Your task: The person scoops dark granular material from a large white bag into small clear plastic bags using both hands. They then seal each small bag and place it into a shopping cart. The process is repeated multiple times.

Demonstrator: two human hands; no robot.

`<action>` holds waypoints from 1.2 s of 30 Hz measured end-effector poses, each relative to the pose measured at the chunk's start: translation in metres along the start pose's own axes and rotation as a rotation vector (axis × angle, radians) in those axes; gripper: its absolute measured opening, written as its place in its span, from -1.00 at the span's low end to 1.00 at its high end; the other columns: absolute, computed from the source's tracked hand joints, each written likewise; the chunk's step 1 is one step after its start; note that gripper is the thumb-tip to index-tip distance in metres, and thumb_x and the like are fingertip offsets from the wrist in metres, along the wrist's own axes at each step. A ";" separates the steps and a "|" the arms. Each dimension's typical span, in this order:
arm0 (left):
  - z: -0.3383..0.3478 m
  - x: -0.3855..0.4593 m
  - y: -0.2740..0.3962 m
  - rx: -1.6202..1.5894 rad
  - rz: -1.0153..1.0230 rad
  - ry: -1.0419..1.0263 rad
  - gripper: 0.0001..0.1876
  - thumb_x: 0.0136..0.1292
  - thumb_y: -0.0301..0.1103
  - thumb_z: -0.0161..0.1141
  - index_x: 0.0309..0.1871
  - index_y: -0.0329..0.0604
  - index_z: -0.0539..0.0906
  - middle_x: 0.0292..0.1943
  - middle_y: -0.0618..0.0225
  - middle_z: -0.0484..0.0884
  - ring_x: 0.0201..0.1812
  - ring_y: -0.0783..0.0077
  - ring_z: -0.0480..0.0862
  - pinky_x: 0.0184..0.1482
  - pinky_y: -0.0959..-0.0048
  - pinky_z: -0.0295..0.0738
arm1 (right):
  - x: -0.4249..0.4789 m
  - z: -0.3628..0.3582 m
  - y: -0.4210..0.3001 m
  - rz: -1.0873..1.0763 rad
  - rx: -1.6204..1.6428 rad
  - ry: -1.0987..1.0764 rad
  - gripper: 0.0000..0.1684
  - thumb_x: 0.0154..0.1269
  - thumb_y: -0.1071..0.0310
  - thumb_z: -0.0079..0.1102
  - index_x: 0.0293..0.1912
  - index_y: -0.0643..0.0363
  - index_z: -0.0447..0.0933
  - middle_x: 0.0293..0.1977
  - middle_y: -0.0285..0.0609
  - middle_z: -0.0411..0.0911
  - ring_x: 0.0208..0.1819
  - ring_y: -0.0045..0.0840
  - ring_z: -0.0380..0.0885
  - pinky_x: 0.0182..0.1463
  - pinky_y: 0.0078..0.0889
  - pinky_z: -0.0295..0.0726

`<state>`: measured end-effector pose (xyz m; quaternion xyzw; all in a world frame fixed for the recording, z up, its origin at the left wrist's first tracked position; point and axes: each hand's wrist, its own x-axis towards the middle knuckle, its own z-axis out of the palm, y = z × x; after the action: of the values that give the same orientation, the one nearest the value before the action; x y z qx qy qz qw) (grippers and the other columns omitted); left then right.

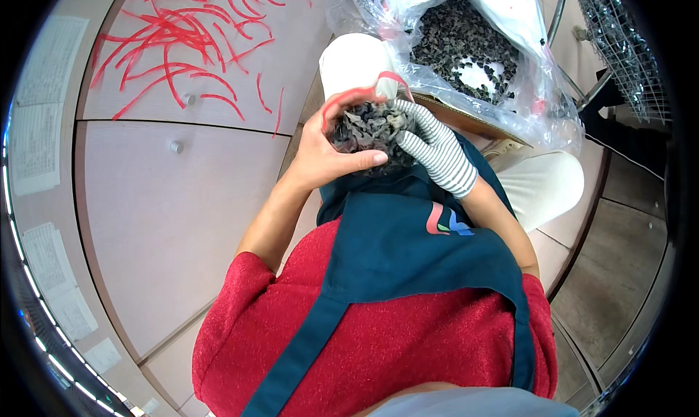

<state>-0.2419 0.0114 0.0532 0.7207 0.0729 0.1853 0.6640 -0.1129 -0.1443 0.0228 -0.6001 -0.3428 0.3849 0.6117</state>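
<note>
Above my lap I hold a bunch of dark dried fungus pieces point(368, 130), which look like wood ear, between both hands. Bare, my left hand point(333, 147) curves around the left side, its thumb across the front; a red strip point(349, 95) runs along its fingers at the bunch's upper edge. In a grey-and-white striped glove, my right hand point(431, 144) presses against the right side. Whether a clear bag encloses the bunch, I cannot tell. Beyond my hands, a plastic-lined cardboard box point(469, 117) holds many more dark pieces point(464, 35).
Many red strips point(180, 35) lie scattered on a pale cabinet surface with round knobs point(176, 147) at the left. A wire mesh basket point(628, 51) on metal legs stands at the upper right. My knees in white trousers point(546, 188) flank the space under my hands. Papers point(41, 138) line the far left.
</note>
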 end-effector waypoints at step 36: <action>-0.003 0.033 0.012 0.269 0.054 0.480 -0.69 0.43 -0.32 -0.09 0.08 -0.33 0.48 -0.15 0.20 0.66 -0.10 0.42 0.58 0.02 0.46 0.39 | 0.035 0.001 0.005 -0.293 -0.243 0.255 -0.76 0.34 0.43 0.06 -0.06 0.30 0.58 -0.17 -0.16 0.63 -0.18 -0.62 0.59 -0.04 -0.58 0.54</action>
<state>-0.2141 0.0246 0.0704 0.7394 0.2331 0.3570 0.5210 -0.0974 -0.1131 0.0161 -0.6570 -0.3903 0.1687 0.6226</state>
